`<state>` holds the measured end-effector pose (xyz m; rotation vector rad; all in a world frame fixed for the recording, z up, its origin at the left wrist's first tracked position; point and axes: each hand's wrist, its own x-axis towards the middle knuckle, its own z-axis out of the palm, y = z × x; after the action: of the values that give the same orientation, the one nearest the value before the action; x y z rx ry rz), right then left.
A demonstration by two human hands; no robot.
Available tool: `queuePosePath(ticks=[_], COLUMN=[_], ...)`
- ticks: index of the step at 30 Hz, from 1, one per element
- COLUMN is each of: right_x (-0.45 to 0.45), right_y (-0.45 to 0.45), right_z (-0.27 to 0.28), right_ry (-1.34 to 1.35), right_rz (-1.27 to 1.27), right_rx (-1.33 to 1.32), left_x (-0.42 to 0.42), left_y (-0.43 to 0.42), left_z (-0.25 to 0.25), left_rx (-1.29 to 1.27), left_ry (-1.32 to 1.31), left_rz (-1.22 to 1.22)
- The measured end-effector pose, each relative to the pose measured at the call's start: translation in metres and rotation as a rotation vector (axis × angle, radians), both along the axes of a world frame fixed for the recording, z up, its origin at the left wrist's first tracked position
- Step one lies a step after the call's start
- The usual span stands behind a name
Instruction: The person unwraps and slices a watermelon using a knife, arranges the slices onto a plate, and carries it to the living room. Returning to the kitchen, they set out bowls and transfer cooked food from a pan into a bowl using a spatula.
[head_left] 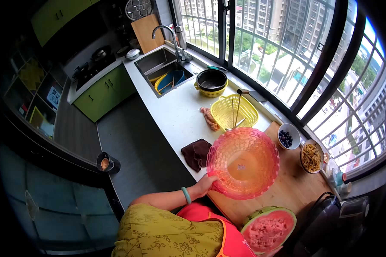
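Note:
My left hand [203,185], with a pale green bangle at the wrist, is closed on the scalloped rim of a translucent pink plastic bowl [244,165]. The bowl is held over the near end of the counter, its inside facing me. Down at the bottom edge, a bit of my right hand [273,252] shows under half a watermelon [268,231], gripping it from below. Its red flesh faces up and looks roughly scooped or broken. Most of that hand is hidden by the melon and the frame edge.
A wooden board [294,182] lies below the bowl. Beyond it are a bowl of blueberries [285,139], a bowl of yellowish strips [312,157], a yellow basket [233,110], a dark brown cloth [196,155] and a double sink [164,70]. A black appliance [317,222] stands at right.

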<state>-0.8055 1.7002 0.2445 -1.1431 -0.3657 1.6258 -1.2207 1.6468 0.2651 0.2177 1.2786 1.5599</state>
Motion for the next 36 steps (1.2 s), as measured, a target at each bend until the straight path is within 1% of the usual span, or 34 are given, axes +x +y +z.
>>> queuePosePath(ticks=[1, 2, 3, 5, 7, 8, 12, 16, 18, 19, 20, 21, 22, 23, 24, 25, 26, 27, 28, 29, 30, 31, 32, 34, 35, 36], right_x=[-0.003, -0.005, -0.006, -0.008, -0.009, -0.008, 0.0, 0.004, 0.002, 0.005, 0.013, 0.008, 0.007, 0.006, -0.007, -0.012, -0.015, -0.015, -0.014, -0.012, -0.01, -0.007, -0.006, -0.006, -0.006, -0.006], right_y=[0.002, 0.004, 0.005, 0.007, 0.01, 0.011, 0.006, -0.002, -0.002, -0.003, -0.004, -0.004, -0.003, -0.002, 0.001, 0.002, 0.004, 0.005, 0.005, 0.007, 0.009, 0.01, 0.01, 0.008, 0.009, 0.009], right_z=[0.001, -0.001, 0.0, -0.002, -0.004, -0.005, -0.006, 0.0, 0.0, -0.005, -0.016, -0.009, -0.011, -0.012, 0.006, 0.014, 0.016, 0.017, 0.016, 0.013, 0.013, 0.013, 0.015, 0.023, 0.018, 0.007], right_ry=[-0.013, -0.018, -0.023, -0.023, -0.011, -0.006, 0.007, 0.064, 0.086, 0.022, -0.062, -0.09, -0.076, -0.074, -0.028, -0.025, -0.007, 0.013, 0.01, 0.045, 0.082, 0.083, 0.156, 0.281, 0.286, 0.229], right_rz=[0.011, 0.014, 0.018, 0.026, 0.03, 0.026, -0.003, 0.011, 0.013, -0.029, -0.101, -0.147, -0.183, -0.207, -0.16, -0.191, -0.194, -0.192, -0.214, -0.199, -0.181, -0.193, -0.177, -0.156, -0.142, -0.16], right_rx=[-0.005, -0.007, -0.008, -0.012, -0.01, -0.003, 0.017, 0.051, 0.061, 0.036, 0.001, -0.055, -0.026, -0.053, -0.016, -0.061, -0.051, -0.037, -0.042, -0.042, -0.042, -0.043, -0.061, -0.097, -0.097, -0.036], left_x=[-0.003, -0.011, -0.024, -0.059, -0.097, -0.12, -0.199, -0.23, -0.24, -0.241, -0.246, -0.251, -0.23, -0.207, -0.194, -0.168, -0.137, -0.106, -0.069, -0.028, 0.007, 0.041, 0.07, 0.115, 0.131, 0.141], left_y=[-0.012, -0.02, -0.026, -0.035, -0.03, -0.027, -0.016, 0.001, 0.006, 0.007, 0.002, -0.003, 0.0, 0.002, 0.0, 0.005, 0.014, 0.022, 0.031, 0.042, 0.052, 0.063, 0.074, 0.092, 0.101, 0.109], left_z=[0.012, 0.034, 0.032, 0.022, 0.0, -0.011, -0.07, -0.077, -0.09, -0.097, -0.109, -0.117, -0.098, -0.076, -0.081, -0.073, -0.065, -0.06, -0.055, -0.037, -0.03, -0.027, -0.025, -0.022, -0.033, -0.032], left_rx=[0.121, 0.118, 0.146, 0.118, 0.083, 0.083, 0.077, 0.062, 0.04, 0.07, 0.173, 0.198, 0.13, 0.061, 0.041, -0.005, -0.037, -0.067, -0.054, -0.051, -0.051, -0.036, -0.021, -0.01, 0.062, 0.054], left_ry=[-0.142, -0.216, -0.191, -0.118, -0.073, -0.071, -0.208, -0.247, -0.304, -0.298, -0.288, -0.341, -0.354, -0.368, -0.317, -0.266, -0.245, -0.162, -0.138, -0.157, -0.137, -0.133, -0.126, -0.117, -0.218, -0.221], left_rz=[0.116, 0.222, 0.3, 0.421, 0.633, 0.673, 0.723, 0.751, 0.714, 0.728, 0.646, 0.62, 0.65, 0.679, 0.57, 0.473, 0.394, 0.2, 0.014, -0.179, -0.375, -0.513, -0.647, -0.806, -0.864, -0.903])
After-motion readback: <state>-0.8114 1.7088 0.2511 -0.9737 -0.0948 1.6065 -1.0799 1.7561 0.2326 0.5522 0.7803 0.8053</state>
